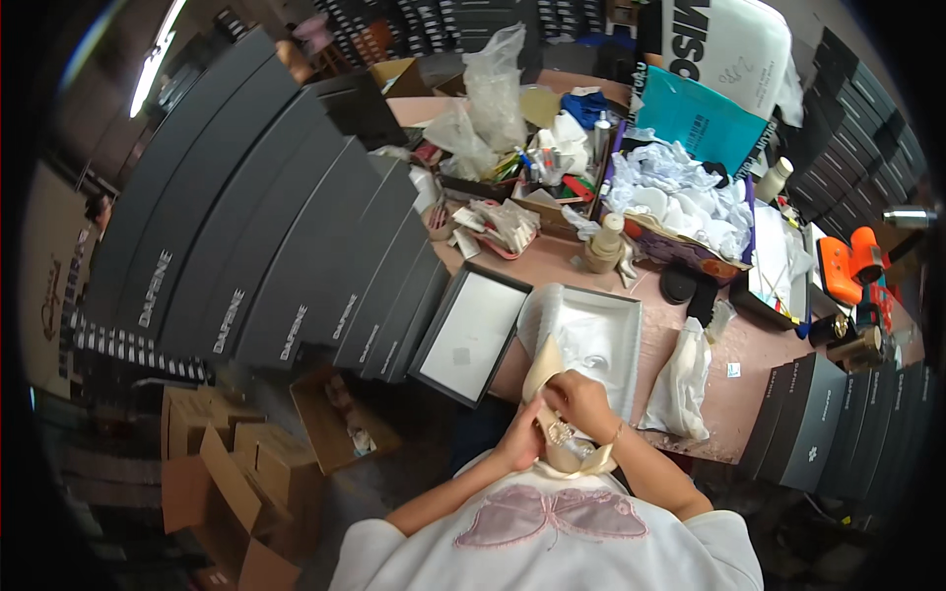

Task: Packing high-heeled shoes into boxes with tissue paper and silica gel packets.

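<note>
A person in a white top with a pink butterfly-shaped patch (552, 517) works at a pinkish counter (744, 419), holding a pale cream shoe (541, 370) close in front of the chest, at the counter's near edge. The shoe's pointed toe is turned away from the body, and a sparkling ornament (558, 431) sits on it nearer the person. The left hand (522, 434) grips the shoe from the left side, its fingers closed on it. The right hand (583, 404) bends over the shoe from the right, touching it; its fingertips are hidden, so whether those fingers pinch anything cannot be told. Just beyond the hands lies an open box lined with white paper (613, 330), and to its left a dark shallow tray or lid with a pale inside (471, 333). A white cloth bag (678, 386) lies on the counter to the right of the right hand. Farther back stand a capped beige bottle (604, 248) and a box heaped with crumpled white paper (680, 202). Large dark boxes (305, 227) are stacked at the left, with open brown cartons (202, 483) below them, and more dark boxes (810, 419) stand at the right.
</note>
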A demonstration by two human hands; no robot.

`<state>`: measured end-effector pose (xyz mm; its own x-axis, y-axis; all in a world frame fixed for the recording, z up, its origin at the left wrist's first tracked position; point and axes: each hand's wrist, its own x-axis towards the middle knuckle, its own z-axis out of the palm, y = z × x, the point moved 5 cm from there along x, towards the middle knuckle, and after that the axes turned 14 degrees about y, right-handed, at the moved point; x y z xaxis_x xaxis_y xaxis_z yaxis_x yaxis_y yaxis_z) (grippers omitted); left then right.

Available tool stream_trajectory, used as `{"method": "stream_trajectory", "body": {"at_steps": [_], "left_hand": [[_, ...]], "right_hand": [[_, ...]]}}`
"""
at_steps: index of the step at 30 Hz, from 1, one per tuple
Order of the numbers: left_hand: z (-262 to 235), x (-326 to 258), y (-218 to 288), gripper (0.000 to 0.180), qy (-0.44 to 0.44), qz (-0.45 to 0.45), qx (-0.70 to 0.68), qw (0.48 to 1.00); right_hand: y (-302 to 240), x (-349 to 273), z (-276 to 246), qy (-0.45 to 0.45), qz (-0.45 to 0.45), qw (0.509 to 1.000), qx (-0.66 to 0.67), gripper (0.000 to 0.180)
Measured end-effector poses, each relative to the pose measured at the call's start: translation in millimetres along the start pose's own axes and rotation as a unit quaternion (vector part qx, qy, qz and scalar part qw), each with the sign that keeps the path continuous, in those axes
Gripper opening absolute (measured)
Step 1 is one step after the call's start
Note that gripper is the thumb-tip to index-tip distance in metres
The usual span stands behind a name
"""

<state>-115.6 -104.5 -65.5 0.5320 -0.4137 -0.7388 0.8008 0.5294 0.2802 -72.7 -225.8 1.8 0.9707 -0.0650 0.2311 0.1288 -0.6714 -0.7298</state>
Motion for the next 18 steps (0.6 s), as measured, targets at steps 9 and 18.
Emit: {"method": "stream_trajectory", "body": {"at_steps": [9, 18], "left_hand": [[8.0, -11.2, 29.9, 0.041, 0.079, 0.035, 0.041, 0.995], [-4.6, 4.2, 24.4, 0.052, 0.086, -0.008, -0.031, 0.996]], "right_hand": [[128.1, 22.1, -5.5, 0.015, -0.175, 0.913, -0.367, 0.019], [55.2, 31.7, -68.8, 0.045, 0.035, 0.995, -0.081, 0.013]]}}
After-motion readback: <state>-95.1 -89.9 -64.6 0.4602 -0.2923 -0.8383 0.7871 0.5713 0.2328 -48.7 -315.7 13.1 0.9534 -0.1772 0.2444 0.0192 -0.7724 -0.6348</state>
